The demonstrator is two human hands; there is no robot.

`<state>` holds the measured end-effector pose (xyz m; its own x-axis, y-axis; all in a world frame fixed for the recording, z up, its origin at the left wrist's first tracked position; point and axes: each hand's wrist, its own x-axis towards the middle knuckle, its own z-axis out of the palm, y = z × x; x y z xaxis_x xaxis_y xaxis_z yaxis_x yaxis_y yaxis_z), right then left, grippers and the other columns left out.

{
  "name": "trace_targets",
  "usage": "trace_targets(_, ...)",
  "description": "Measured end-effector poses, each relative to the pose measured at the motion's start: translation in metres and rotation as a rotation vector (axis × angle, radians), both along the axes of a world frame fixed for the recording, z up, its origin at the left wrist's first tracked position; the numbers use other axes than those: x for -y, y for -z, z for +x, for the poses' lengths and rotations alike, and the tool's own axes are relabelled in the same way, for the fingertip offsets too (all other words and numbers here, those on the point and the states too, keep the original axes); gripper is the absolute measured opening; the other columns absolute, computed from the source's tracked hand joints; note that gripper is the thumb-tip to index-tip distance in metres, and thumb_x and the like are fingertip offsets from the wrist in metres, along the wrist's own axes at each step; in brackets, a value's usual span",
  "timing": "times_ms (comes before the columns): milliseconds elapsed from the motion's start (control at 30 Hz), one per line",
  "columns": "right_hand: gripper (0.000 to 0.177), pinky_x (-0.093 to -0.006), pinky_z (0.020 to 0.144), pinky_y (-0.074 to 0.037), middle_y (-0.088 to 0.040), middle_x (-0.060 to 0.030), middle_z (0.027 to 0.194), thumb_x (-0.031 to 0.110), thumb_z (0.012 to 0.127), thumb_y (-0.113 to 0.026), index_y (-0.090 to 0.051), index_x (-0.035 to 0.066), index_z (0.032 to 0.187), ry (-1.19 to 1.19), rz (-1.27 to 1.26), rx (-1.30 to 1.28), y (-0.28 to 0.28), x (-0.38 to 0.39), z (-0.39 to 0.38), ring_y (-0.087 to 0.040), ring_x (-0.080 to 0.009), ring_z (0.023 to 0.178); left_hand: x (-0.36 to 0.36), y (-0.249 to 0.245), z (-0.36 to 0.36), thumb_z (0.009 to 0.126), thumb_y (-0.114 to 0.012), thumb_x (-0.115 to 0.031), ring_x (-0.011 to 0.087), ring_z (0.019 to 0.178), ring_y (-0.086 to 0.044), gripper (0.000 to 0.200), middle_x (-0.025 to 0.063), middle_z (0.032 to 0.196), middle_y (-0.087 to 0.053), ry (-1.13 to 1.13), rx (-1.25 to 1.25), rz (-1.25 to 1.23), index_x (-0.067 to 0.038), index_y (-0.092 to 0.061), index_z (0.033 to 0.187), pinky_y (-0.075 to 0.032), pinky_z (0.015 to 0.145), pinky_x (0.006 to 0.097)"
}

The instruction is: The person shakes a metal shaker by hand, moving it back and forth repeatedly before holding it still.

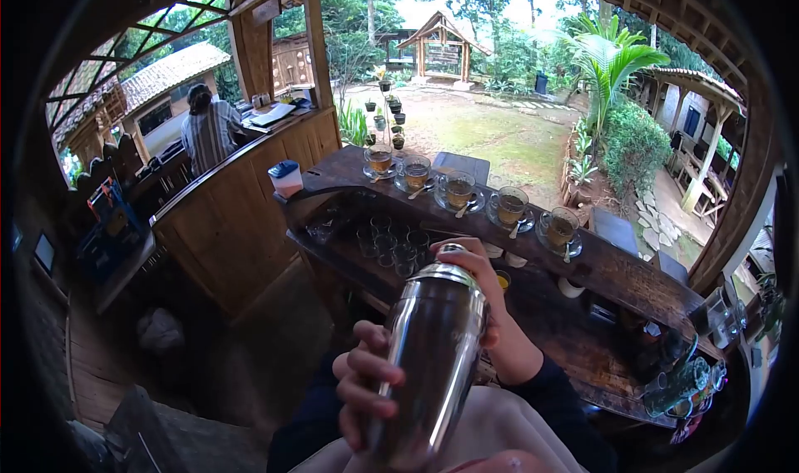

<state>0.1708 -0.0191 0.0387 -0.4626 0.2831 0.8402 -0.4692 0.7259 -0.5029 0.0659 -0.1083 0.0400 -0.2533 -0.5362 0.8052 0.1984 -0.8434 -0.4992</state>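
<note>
1. An open-sided wooden room looks onto a garden. A long dark wooden counter runs from the upper middle to the lower right, its raised ledge above a lower work surface. Bare floor lies to the left, between this counter and a plank-fronted counter.
2. The metal cocktail shaker is held up on the near side of the counter, tilted, its cap end pointing up and away. It stands clear of the ledge, with its base close to the person's body.
3. The left hand is partly closed, fingers curled around the side of the shaker's lower body.
4. The right hand is bent over the top, fingers on the cap and palm side against the shoulder of the shaker.
5. Just beyond, clear glasses cluster on the lower surface, and a yellow item shows beside the right hand.
6. Along the ledge, five filled glass cups sit on saucers with spoons. A blue-lidded container is at the far-left end; glassware crowds the right end.
7. Behind the plank-fronted counter, another person in a striped shirt faces away.
</note>
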Motion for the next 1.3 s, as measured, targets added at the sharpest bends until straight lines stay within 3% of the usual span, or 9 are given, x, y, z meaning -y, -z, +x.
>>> trace_targets(33, 0.085, -0.0356, 0.098, -0.037, -0.048, -0.0165, 0.127, 0.070, 0.082, -0.040, -0.042, -0.002, 0.126, 0.102, 0.201, -0.041, -0.005, 0.003, -0.002, -0.047, -0.0244, 0.118, -0.005, -0.010, 0.018, 0.076, -0.069, -0.029, 0.0187, 0.095, -0.050, 0.048, 0.0033, 0.105, -0.051, 0.170, 0.218, 0.075, -0.018, -0.048, 0.118, -0.026, 0.093, 0.0407)
trace_targets(200, 0.062, -0.0376, 0.095, -0.044, -0.056, -0.0149, 0.118, 0.051, 0.095, -0.023, -0.047, 0.002, 0.124, -0.106, -1.015, -0.032, 0.083, -0.026, -0.029, -0.056, -0.0242, 0.107, -0.053, 0.042, -0.029, 0.058, -0.085, -0.029, 0.0311, 0.115, -0.046, 0.087, 0.0163, 0.122, -0.044, -0.222, -0.185, -1.050, -0.005, -0.035, 0.124, -0.041, 0.093, 0.0401)
trace_targets(267, 0.063, -0.0369, 0.095, -0.044, -0.055, -0.0151, 0.119, 0.052, 0.095, -0.021, -0.046, 0.001, 0.124, -1.115, -1.209, -0.326, 0.118, -0.053, -0.030, -0.055, -0.0242, 0.108, -0.055, 0.053, -0.034, 0.054, -0.088, -0.025, 0.0288, 0.111, -0.047, 0.089, 0.0151, 0.119, -0.045, -0.100, -0.212, -0.948, -0.007, -0.036, 0.124, -0.039, 0.093, 0.0407)
trace_targets(400, 0.067, -0.0373, 0.093, -0.039, -0.051, -0.0163, 0.114, 0.056, 0.091, -0.025, -0.051, 0.000, 0.118, 0.118, -0.316, 0.077, 0.015, 0.006, -0.011, -0.052, -0.0265, 0.107, 0.005, 0.018, -0.018, 0.057, -0.086, -0.028, 0.0216, 0.101, -0.049, 0.071, 0.0011, 0.106, -0.052, -0.079, -0.070, -0.354, -0.017, -0.047, 0.115, -0.037, 0.081, 0.0412)
trace_targets(533, 0.074, -0.0358, 0.091, -0.038, -0.051, -0.0186, 0.112, 0.061, 0.090, -0.026, -0.051, -0.002, 0.118, 0.175, -0.022, 0.103, -0.022, 0.033, 0.006, -0.052, -0.0273, 0.106, 0.024, 0.014, 0.020, 0.060, -0.084, -0.032, 0.0232, 0.098, -0.046, 0.069, -0.0011, 0.098, -0.049, -0.091, 0.227, -0.259, -0.019, -0.045, 0.116, -0.034, 0.084, 0.0411)
trace_targets(633, 0.061, -0.0343, 0.088, -0.044, -0.062, -0.0144, 0.100, 0.053, 0.093, -0.034, -0.053, 0.000, 0.115, -0.151, -1.302, 0.165, 0.004, 0.011, 0.015, -0.060, -0.0232, 0.094, -0.032, 0.045, 0.002, 0.056, -0.086, -0.034, 0.0260, 0.102, -0.047, 0.080, 0.0117, 0.116, -0.045, -0.324, -0.075, -0.527, -0.014, -0.038, 0.117, -0.039, 0.082, 0.0415)
trace_targets(933, 0.074, -0.0334, 0.092, -0.038, -0.054, -0.0175, 0.112, 0.061, 0.089, -0.028, -0.050, -0.003, 0.118, 0.088, -0.065, 0.067, -0.034, 0.058, 0.085, -0.051, -0.0251, 0.108, 0.038, 0.002, 0.093, 0.064, -0.082, -0.031, 0.0236, 0.107, -0.046, 0.066, 0.0022, 0.108, -0.048, -0.089, 0.044, -0.220, -0.020, -0.044, 0.118, -0.036, 0.090, 0.0425)
trace_targets(1100, 0.062, -0.0348, 0.093, -0.042, -0.057, -0.0159, 0.114, 0.051, 0.094, -0.031, -0.050, -0.003, 0.119, -0.243, -1.274, -0.065, 0.009, 0.010, 0.073, -0.055, -0.0215, 0.106, -0.035, 0.017, 0.064, 0.077, -0.071, -0.033, 0.0304, 0.109, -0.049, 0.060, 0.0148, 0.120, -0.050, -0.278, -0.148, -0.546, -0.006, -0.041, 0.122, -0.039, 0.091, 0.0426)
trace_targets(1300, 0.075, -0.0365, 0.097, -0.035, -0.050, -0.0181, 0.123, 0.062, 0.090, -0.023, -0.047, -0.002, 0.123, 0.055, -0.305, -0.023, -0.032, 0.040, 0.097, -0.048, -0.0273, 0.115, 0.046, -0.021, 0.081, 0.060, -0.084, -0.030, 0.0309, 0.109, -0.048, 0.085, 0.0183, 0.120, -0.047, -0.209, -0.099, -0.483, -0.008, -0.034, 0.125, -0.042, 0.088, 0.0418)
